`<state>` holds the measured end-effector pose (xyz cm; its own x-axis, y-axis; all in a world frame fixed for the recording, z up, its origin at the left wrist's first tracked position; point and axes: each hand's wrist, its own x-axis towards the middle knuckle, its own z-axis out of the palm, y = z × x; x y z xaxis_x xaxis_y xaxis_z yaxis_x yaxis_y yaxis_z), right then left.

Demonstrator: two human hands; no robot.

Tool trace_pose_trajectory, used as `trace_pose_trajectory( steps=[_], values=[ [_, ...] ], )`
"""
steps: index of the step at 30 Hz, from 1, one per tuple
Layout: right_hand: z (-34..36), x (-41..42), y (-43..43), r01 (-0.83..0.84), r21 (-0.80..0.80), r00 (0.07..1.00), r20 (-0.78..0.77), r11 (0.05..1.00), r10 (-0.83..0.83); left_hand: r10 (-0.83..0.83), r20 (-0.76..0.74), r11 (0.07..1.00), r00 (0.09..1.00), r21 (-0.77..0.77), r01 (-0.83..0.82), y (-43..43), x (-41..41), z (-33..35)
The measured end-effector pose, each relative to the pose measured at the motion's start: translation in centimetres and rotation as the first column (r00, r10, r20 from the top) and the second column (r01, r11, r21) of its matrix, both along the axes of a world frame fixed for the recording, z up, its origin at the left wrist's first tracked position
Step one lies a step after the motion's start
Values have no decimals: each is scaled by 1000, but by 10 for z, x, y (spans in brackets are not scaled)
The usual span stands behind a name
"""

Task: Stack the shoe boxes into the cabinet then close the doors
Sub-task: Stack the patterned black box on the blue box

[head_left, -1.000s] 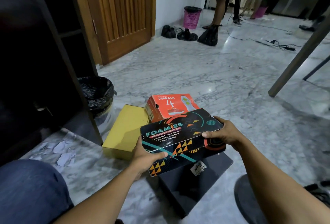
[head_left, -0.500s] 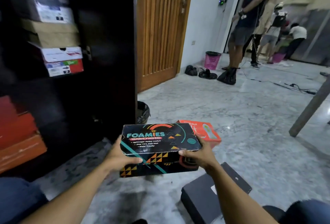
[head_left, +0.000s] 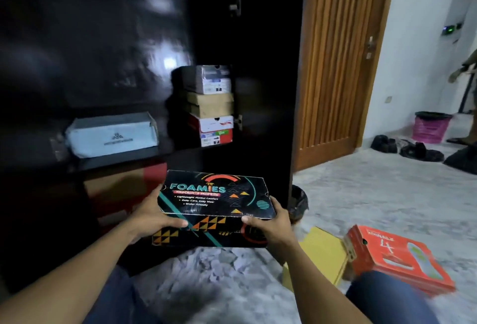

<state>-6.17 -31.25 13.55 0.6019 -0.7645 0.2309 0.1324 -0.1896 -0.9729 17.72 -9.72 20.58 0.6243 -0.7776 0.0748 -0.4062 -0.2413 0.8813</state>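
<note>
- A black Foamies shoe box (head_left: 214, 194) is being held in both hands in front of the dark cabinet (head_left: 258, 40). It is lid up, roughly level, clear of the floor (head_left: 361, 194), and outside the cabinet's shelves.
- The box's left end is being gripped by the left hand (head_left: 152, 216). The thumb is being laid along the near side and the fingers are curled round the end.
- The right end is being gripped in the same way by the right hand (head_left: 271, 223), with the thumb being pressed on the near side just below the lid's edge.
- Inside the cabinet, a stack of boxes (head_left: 209, 107) is being kept on a shelf. A grey one is on top, brown beneath it, and white-and-red ones lowest.
- On the same shelf, further left in the cabinet, a white box (head_left: 113, 135) is being stored on its own, apart from the stack.
- Under that shelf, brown and red boxes (head_left: 124, 189) are being kept. They are too blurred for the number to be told.
- On the floor to the right of the cabinet, a yellow box (head_left: 322, 254) and an orange-red box (head_left: 392, 254) are being left just beside each other.
- A black bin bag (head_left: 299, 203) is being kept at the cabinet's lower right corner.
- A wooden door (head_left: 335, 65) is being shown shut just right of the cabinet, and a pink basket (head_left: 431, 127) is being kept well beyond it, by the white wall.
</note>
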Motion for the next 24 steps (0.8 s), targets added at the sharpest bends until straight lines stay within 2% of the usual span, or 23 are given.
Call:
trace_pose_trajectory(
  steps=[8, 14, 17, 24],
  values=[
    [102, 107, 10, -156, -153, 982, 84, 976, 170, 220, 89, 968, 972, -147, -206, 56, 56, 74],
    [173, 188, 10, -327, -189, 920, 161, 926, 357, 455, 186, 871, 871, -298, -391, 70, 103, 120],
    [194, 230, 2, -332, -200, 913, 177, 922, 367, 536, 227, 824, 813, -351, -444, 62, 135, 135],
    [214, 308, -21, -250, -184, 937, 202, 951, 285, 681, 162, 710, 714, -383, -591, 16, 212, 138]
  ],
)
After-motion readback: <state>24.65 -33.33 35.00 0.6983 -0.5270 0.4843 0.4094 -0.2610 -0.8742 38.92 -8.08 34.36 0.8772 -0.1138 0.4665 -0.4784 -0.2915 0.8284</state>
